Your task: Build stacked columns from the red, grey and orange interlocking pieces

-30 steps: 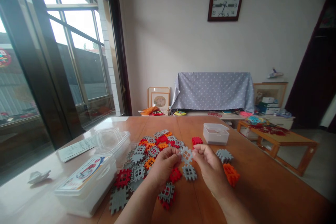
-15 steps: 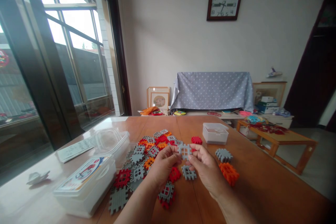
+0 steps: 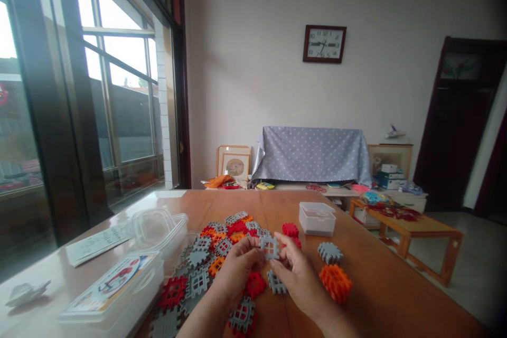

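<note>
While the grey waffle tile (image 3: 270,246) sat a little higher and tilted between the fingertips a second ago, it now stands squarely upright between the left hand (image 3: 236,266) and the right hand (image 3: 298,274), both pinching its edges with curled fingers. The hands have drawn closer together and lower in view, so the piece looks settled for inspection or joining. Just beneath the hands lies another grey tile (image 3: 276,282); left of them spreads the pile of red, orange and grey tiles (image 3: 206,253). Right of the right hand sit an orange block (image 3: 335,282) and a grey one (image 3: 330,252). Beyond, a small clear box (image 3: 317,218) rests on the wooden table (image 3: 396,301). Farther off: a covered sofa (image 3: 312,153), a wall clock (image 3: 324,43).
</note>
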`<state>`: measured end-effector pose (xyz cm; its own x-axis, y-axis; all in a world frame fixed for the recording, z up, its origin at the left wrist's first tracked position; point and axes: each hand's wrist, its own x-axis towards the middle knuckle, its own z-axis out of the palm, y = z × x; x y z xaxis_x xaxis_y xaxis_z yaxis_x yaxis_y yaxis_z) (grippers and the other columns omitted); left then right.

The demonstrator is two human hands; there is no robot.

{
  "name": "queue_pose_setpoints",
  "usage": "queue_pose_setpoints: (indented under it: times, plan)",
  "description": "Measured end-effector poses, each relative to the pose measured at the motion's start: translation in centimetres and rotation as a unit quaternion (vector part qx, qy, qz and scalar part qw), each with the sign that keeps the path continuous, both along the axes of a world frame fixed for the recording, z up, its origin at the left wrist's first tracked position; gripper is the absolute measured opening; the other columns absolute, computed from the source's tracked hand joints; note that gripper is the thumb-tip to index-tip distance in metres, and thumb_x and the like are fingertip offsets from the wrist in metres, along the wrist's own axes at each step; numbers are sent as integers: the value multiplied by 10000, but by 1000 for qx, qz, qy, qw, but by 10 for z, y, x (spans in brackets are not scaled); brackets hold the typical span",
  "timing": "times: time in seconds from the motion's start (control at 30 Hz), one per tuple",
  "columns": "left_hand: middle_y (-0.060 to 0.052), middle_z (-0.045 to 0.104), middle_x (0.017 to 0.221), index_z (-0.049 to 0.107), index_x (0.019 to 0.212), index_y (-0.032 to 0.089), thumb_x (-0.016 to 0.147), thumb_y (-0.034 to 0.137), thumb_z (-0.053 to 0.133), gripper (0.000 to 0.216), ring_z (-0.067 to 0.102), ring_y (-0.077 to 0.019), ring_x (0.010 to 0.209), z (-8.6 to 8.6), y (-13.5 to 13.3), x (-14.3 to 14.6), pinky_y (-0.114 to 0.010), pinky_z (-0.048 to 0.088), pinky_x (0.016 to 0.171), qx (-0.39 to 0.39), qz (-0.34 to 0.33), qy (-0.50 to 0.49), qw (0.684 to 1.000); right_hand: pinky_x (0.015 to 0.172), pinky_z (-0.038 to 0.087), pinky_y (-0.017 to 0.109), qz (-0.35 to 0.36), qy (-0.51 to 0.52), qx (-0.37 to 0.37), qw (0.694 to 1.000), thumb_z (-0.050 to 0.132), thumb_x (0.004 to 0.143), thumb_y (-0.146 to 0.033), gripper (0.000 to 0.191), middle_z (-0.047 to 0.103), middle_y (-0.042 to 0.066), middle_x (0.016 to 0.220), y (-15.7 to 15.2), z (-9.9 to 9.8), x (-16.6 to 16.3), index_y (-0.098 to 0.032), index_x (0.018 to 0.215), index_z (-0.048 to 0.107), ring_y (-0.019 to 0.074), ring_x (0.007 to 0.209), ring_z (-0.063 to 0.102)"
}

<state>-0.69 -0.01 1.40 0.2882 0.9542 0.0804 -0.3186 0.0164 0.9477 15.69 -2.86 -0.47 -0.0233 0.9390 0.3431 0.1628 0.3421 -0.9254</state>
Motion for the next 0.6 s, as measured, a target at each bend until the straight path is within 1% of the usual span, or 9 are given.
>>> queue_pose_setpoints:
  times: [0.07,0.17,0.37,0.5,0.6]
  plan:
    - [-2,654,801,639,916,175,704,298,782,284,527,-96,629,-1,2,-1,-219,396,627,-10,-1,0,1000,634,438,273,-12,-12,5,1000,630,869,-315,586,590,-34,778,2,-3,0,-211,1426,481,150,685,554]
    - [6,653,790,633,963,185,710,343,781,333,521,-95,608,-2,4,-2,-219,381,608,-16,-2,6,1000,629,430,266,-14,-20,7,1000,643,857,-315,574,576,-40,768,2,-3,0,-204,1403,504,145,677,549]
    - [9,606,704,613,831,176,749,470,766,342,487,-101,597,-7,7,-3,-220,358,591,-1,-6,26,1000,672,455,281,-8,-33,21,999,662,850,-310,543,575,-33,792,2,-7,1,-217,1371,540,153,713,556]
    - [8,601,708,607,825,182,765,512,751,365,496,-111,615,-11,9,-4,-228,377,611,1,-5,29,1000,702,465,296,-11,-50,22,998,658,843,-284,542,570,-32,801,5,-9,1,-221,1368,541,160,729,563]
    - [16,584,677,599,802,183,754,515,763,373,486,-109,598,-13,11,-4,-227,366,599,-5,-4,29,1000,717,471,301,-14,-53,22,998,644,847,-266,532,577,-29,816,4,-6,1,-223,1367,541,161,738,570]
